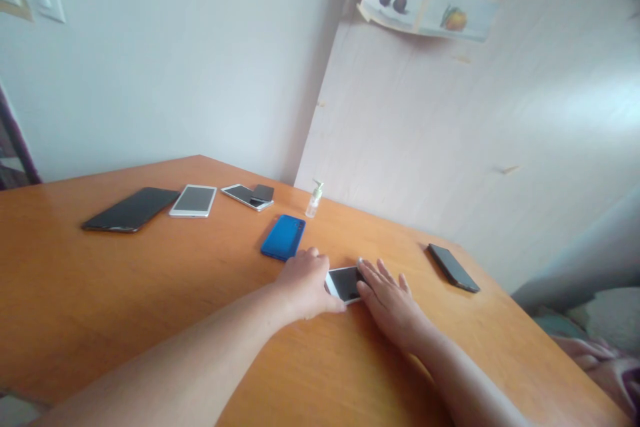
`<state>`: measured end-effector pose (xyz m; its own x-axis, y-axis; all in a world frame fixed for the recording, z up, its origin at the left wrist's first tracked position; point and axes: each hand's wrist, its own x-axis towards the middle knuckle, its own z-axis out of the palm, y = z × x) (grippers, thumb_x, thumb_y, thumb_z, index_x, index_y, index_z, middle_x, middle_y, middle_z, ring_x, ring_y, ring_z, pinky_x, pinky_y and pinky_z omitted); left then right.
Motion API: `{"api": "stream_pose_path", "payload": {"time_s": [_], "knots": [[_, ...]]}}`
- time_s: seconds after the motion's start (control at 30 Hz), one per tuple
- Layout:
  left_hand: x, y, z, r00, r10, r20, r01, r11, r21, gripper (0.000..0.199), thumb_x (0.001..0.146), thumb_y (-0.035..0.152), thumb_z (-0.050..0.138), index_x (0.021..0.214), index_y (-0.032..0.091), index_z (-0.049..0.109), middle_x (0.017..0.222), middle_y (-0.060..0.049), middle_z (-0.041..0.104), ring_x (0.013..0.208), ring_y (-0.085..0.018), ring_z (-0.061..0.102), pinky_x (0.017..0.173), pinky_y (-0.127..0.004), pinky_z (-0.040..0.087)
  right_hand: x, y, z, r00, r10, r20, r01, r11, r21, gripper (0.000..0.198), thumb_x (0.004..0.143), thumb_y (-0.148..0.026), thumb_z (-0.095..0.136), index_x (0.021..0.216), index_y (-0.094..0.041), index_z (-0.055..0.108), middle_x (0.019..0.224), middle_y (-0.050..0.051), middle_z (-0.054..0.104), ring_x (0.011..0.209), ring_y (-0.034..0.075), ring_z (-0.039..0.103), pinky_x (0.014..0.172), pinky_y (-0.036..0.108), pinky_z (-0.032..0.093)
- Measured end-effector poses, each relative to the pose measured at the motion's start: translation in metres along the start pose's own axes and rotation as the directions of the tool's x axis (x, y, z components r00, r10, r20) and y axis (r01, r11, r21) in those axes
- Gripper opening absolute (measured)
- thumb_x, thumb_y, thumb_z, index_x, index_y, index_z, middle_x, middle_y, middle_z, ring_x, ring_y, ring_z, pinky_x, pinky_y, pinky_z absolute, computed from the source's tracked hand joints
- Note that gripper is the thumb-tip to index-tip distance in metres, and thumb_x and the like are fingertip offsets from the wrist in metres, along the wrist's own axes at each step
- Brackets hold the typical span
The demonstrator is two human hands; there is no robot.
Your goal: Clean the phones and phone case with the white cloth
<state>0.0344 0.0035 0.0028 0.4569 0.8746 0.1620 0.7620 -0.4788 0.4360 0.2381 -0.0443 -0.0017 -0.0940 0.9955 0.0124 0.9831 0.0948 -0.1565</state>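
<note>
In the head view, the white-framed phone (344, 283) lies flat, screen up, around the middle of the surface (300, 373), well in from its far edge. The left hand (307, 283) grasps its left end between thumb and fingers; the right hand (390, 303) rests unclenched over the right end, fingers spread. It is probably light, stiff and a little slippery, with glass that could crack, so the narrow side rims look the safest hold, keeping pressure off the screen. Counting the rest: one blue phone (283, 238) lies just beyond the left hand; two tablets, one black tablet (131, 210) and one white tablet (194, 201), lie toward the far-left corner; one white phone (239, 193) with one small dark slab (263, 193) on it and one pump bottle (314, 201) are near the far edge; one dark device (453, 268) lies by the far-right corner.
</note>
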Motion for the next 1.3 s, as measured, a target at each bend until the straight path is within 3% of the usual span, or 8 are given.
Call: {"api": "stream_pose_path", "payload": {"time_s": [0.1,0.17,0.37,0.47,0.6,0.8,1.1,1.3], "knots": [[0.0,0.0,0.001,1.0,0.008,-0.005,-0.008,0.999,0.033,0.047,0.06,0.06,0.068,0.083,0.02,0.061,0.097,-0.01,0.06,0.092,-0.028,0.06,0.073,-0.034,0.048,-0.012,-0.024,-0.006,0.968,-0.239,0.076,0.234,0.969,0.075,0.056,0.099,-0.051,0.023,0.151,-0.03,0.027,0.157,0.001,0.025,0.147,0.026,0.014,0.116,0.06,0.004],[0.0,-0.001,0.001,1.0,0.015,-0.009,-0.015,0.999,0.036,0.045,0.063,0.06,0.065,0.083,0.02,0.061,0.096,-0.01,0.06,0.091,-0.027,0.06,0.074,-0.034,0.048,-0.015,-0.03,-0.009,0.946,-0.307,0.101,0.295,0.948,0.117,0.054,0.1,-0.051,0.021,0.151,-0.034,0.024,0.157,-0.001,0.026,0.147,0.024,0.015,0.116,0.06,0.004],[0.001,-0.001,0.001,1.0,0.01,0.004,-0.011,1.0,0.02,0.057,0.052,0.067,0.07,0.086,0.021,0.062,0.099,-0.01,0.059,0.095,-0.031,0.059,0.073,-0.036,0.048,0.001,-0.001,-0.002,0.999,0.041,-0.019,-0.042,0.999,-0.013,0.055,0.1,-0.05,0.02,0.148,-0.027,0.034,0.155,0.003,0.032,0.147,0.028,0.014,0.111,0.069,0.0],[0.001,-0.002,0.003,1.0,0.021,-0.01,-0.021,0.999,0.031,0.052,0.056,0.064,0.068,0.084,0.021,0.061,0.097,-0.011,0.059,0.093,-0.03,0.059,0.073,-0.036,0.048,-0.004,-0.011,-0.004,0.996,-0.083,0.011,0.083,0.996,0.007,0.056,0.1,-0.051,0.022,0.149,-0.027,0.033,0.155,0.004,0.03,0.146,0.027,0.017,0.113,0.065,0.0],[0.001,-0.004,0.006,0.999,0.038,-0.024,-0.037,0.999,0.039,0.043,0.062,0.058,0.064,0.083,0.02,0.06,0.096,-0.011,0.059,0.091,-0.029,0.059,0.075,-0.036,0.048,-0.017,-0.035,-0.011,0.95,-0.308,0.053,0.302,0.948,0.102,0.053,0.1,-0.051,0.021,0.149,-0.032,0.03,0.155,0.002,0.031,0.145,0.024,0.021,0.116,0.059,0.0],[-0.003,-0.003,0.008,0.994,0.093,-0.061,-0.092,0.996,0.016,0.049,0.062,0.061,0.063,0.089,0.021,0.056,0.1,-0.012,0.059,0.097,-0.03,0.058,0.082,-0.038,0.047,-0.014,-0.026,-0.008,0.958,-0.284,0.049,0.276,0.953,0.123,0.052,0.1,-0.051,0.023,0.149,-0.035,0.031,0.155,0.001,0.032,0.145,0.026,0.02,0.114,0.062,0.001],[0.0,-0.003,0.01,0.992,0.114,-0.051,-0.118,0.989,-0.089,0.056,0.063,0.038,0.067,0.111,0.017,0.05,0.11,-0.014,0.062,0.106,-0.03,0.059,0.088,-0.037,0.047,-0.017,-0.038,-0.016,0.935,-0.342,0.097,0.318,0.927,0.198,0.051,0.1,-0.052,0.021,0.149,-0.039,0.027,0.156,-0.002,0.028,0.146,0.029,0.015,0.113,0.066,0.001],[0.0,-0.004,0.013,0.993,0.097,-0.065,-0.105,0.987,-0.122,0.069,0.061,0.045,0.068,0.12,0.016,0.047,0.121,-0.016,0.06,0.113,-0.032,0.057,0.093,-0.039,0.047,-0.008,-0.025,-0.008,0.99,-0.138,0.02,0.136,0.987,0.085,0.054,0.099,-0.054,0.019,0.145,-0.033,0.039,0.153,-0.001,0.035,0.146,0.032,0.015,0.111,0.07,0.0]]}}
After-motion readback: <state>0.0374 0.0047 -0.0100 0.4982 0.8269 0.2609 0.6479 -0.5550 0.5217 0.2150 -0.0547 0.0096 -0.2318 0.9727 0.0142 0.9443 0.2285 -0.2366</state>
